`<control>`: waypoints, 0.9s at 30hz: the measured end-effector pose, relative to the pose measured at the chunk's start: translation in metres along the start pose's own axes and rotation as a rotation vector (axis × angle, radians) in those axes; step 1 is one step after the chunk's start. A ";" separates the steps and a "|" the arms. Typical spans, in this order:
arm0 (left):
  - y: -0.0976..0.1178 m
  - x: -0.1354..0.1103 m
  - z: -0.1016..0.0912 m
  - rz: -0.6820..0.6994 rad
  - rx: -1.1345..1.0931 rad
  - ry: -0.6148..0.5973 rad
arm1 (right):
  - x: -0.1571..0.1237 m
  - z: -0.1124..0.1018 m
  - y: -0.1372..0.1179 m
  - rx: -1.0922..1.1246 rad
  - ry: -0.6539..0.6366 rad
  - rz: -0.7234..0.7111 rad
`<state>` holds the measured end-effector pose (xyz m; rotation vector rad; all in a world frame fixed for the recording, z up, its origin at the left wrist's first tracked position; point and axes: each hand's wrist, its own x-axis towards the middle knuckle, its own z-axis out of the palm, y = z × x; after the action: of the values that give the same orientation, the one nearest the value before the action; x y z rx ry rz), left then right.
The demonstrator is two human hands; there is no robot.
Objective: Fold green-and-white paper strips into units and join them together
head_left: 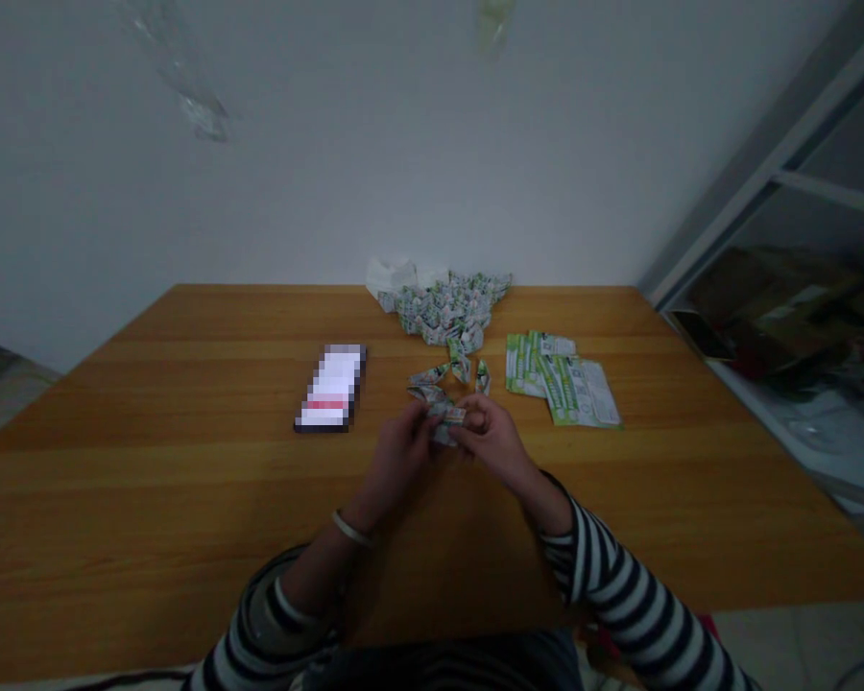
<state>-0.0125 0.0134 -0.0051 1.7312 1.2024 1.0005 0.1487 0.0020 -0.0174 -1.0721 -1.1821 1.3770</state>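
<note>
My left hand (401, 449) and my right hand (499, 440) meet over the near middle of the wooden table. Between their fingertips is a partly folded green-and-white printed packet (444, 434), pinched from both sides. Just beyond it lie several small folded packets (430, 375), creased into narrow shapes. Behind those, a heap of the same folded packets (446, 307) rests near the wall. To the right of my right hand, several flat packets (583, 392) overlap one another, green on one side and pale on the other.
A phone (333, 387) with a lit, blurred screen lies left of my hands. White crumpled tissue or plastic (390, 275) sits behind the heap. The wooden table (187, 461) ends at a pale wall (317, 173). Shelving with a dark device (702, 334) stands past the right edge.
</note>
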 end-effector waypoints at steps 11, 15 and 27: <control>0.007 0.005 -0.007 -0.203 -0.398 -0.238 | 0.004 -0.016 -0.002 -0.102 0.074 -0.104; 0.011 0.006 -0.013 -0.191 -0.388 -0.229 | 0.005 -0.019 -0.006 -0.209 0.167 -0.206; 0.017 0.005 -0.021 -0.223 -0.409 -0.052 | 0.000 -0.024 -0.020 0.067 -0.164 -0.102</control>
<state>-0.0248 0.0177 0.0197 1.2681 1.0448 0.9790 0.1748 0.0052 -0.0009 -0.8525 -1.2817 1.4355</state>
